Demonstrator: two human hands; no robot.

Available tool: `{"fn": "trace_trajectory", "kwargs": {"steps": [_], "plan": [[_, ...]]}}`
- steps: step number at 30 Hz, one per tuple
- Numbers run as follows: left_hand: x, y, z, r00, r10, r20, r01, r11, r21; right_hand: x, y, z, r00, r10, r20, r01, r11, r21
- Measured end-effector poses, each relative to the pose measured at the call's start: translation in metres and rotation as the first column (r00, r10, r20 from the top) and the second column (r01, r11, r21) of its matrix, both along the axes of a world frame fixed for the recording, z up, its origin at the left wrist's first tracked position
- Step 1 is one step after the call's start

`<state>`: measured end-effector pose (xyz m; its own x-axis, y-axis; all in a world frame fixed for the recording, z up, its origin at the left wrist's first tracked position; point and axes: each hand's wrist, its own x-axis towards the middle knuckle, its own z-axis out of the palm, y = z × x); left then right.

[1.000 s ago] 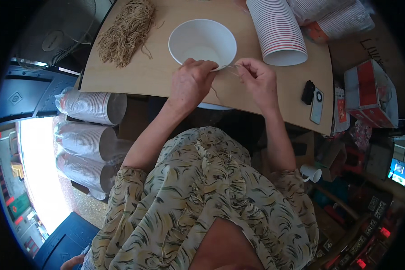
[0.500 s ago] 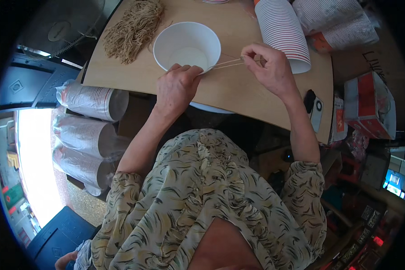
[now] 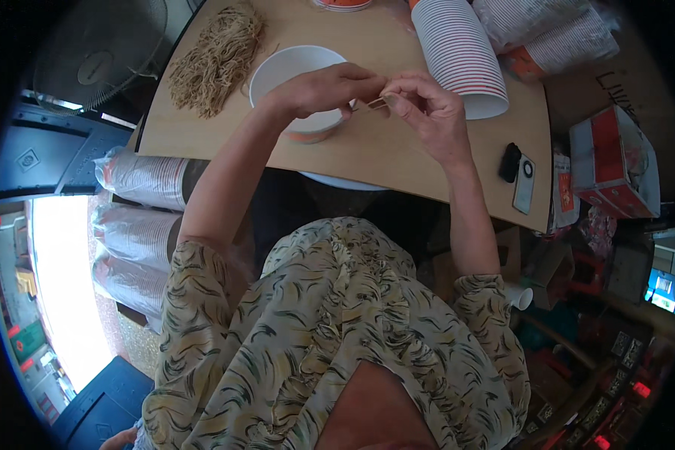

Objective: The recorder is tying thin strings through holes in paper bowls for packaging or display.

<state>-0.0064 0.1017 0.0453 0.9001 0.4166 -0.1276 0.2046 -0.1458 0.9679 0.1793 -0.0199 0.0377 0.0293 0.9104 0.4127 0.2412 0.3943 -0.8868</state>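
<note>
Pinches a thin string (image 3: 378, 103) in the right hand (image 3: 433, 114) beside a white tub (image 3: 307, 137), holding the left hand (image 3: 328, 88), with unclear grip, close by.

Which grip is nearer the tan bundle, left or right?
Left. The left grip is right of the tan bundle, over the right side of the white tub; the right grip is farther right, past the tub.

Smooth wood-look worktop (image 3: 397, 161); rough, fibrous string bundle (image 3: 217, 61); smooth, paper-like white tub (image 3: 280, 73); glossy clear plastic wrap (image 3: 136, 177), left; matt cloth blouse (image 3: 330, 315).
</note>
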Motion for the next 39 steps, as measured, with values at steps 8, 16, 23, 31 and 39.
{"fn": "trace_trajectory", "kwargs": {"steps": [8,16,23,31,39], "plan": [[-0.003,-0.003,-0.003,0.995,-0.096,0.022,0.098,0.936,-0.338,0.004,-0.009,-0.01,0.977,-0.072,-0.201,0.048,0.992,-0.12],[-0.005,-0.009,-0.015,0.988,0.065,0.143,-0.01,0.934,-0.357,0.012,-0.013,-0.006,0.906,-0.091,-0.413,-0.073,0.928,-0.365],[-0.005,-0.012,-0.006,0.995,0.031,0.094,0.0,0.951,-0.31,0.015,-0.014,-0.008,0.994,-0.101,-0.046,0.089,0.973,-0.212],[-0.014,-0.012,-0.015,0.987,0.045,0.154,-0.003,0.966,-0.26,0.014,-0.013,-0.011,0.995,-0.087,-0.046,0.076,0.977,-0.2],[-0.018,-0.026,-0.018,0.976,0.17,0.137,-0.144,0.972,-0.185,0.003,-0.012,-0.005,0.977,-0.092,-0.194,0.023,0.943,-0.332]]}}
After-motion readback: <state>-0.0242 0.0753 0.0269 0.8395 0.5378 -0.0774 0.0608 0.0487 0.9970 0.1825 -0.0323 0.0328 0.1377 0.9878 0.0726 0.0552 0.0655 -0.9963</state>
